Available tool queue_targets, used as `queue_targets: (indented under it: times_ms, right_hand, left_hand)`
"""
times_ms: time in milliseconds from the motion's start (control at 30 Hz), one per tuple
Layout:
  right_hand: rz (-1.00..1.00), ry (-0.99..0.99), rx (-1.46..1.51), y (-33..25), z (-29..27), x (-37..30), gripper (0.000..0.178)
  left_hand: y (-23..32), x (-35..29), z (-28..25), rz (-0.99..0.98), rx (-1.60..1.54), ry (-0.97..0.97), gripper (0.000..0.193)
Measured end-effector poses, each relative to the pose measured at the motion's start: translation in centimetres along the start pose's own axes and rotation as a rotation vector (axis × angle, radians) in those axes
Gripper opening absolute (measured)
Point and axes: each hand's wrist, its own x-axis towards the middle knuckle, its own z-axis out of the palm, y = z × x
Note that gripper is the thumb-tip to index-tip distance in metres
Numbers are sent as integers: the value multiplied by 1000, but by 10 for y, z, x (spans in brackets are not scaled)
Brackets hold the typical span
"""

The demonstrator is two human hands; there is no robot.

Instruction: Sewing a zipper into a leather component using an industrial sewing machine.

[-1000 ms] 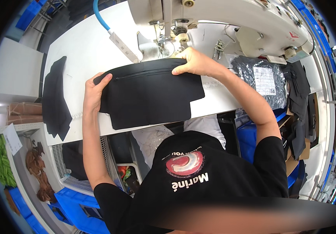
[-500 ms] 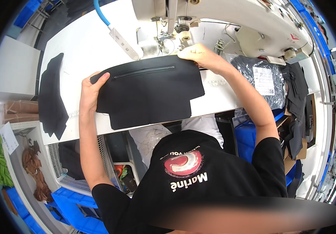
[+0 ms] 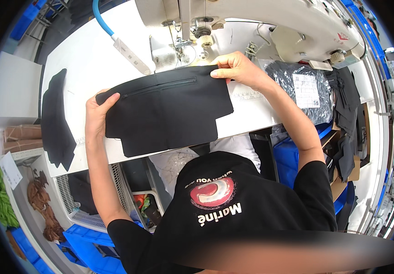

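Note:
Between my two hands a black fabric panel (image 3: 165, 114) is stretched, with cut-out lower corners and a zipper (image 3: 160, 86) running along its upper part. My left hand (image 3: 100, 109) pinches the upper left corner, thumb on top. At the upper right corner, my right hand (image 3: 235, 69) grips the edge between thumb and fingers. The panel's far edge lies just in front of the sewing machine's needle area (image 3: 181, 43). Its lower edge reaches over the front edge of the white table (image 3: 89, 55).
A stack of black fabric pieces (image 3: 57, 118) lies on the table at left. To the right are a clear plastic package (image 3: 293, 86) with a white label and more black pieces (image 3: 345, 100). A lamp on a blue tube (image 3: 133, 55) hangs near the machine. Below left stands a white basket (image 3: 66, 192).
The whole view has shifted slightly, and the panel with both hands appears a little further left. My right thumb now lies over the panel's upper right corner.

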Motion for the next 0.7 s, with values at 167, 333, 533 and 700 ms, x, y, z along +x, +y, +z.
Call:
queue_targets:
  times_ms: [167, 333, 533, 700]
  right_hand:
    - [-23, 16, 25, -4, 4, -3, 17]
    - [-32, -5, 13, 3, 2, -4, 17]
    - [-82, -27, -1, -10, 14, -8, 13]
    - [-703, 30, -580, -23, 32, -45, 15]
  left_hand:
    - [-1, 3, 1, 88, 121, 67, 34]
    - [2, -3, 34, 606, 956, 191, 44]
    - [13, -10, 113, 942, 969, -6, 42]
    - [19, -10, 129, 746, 850, -349, 23]
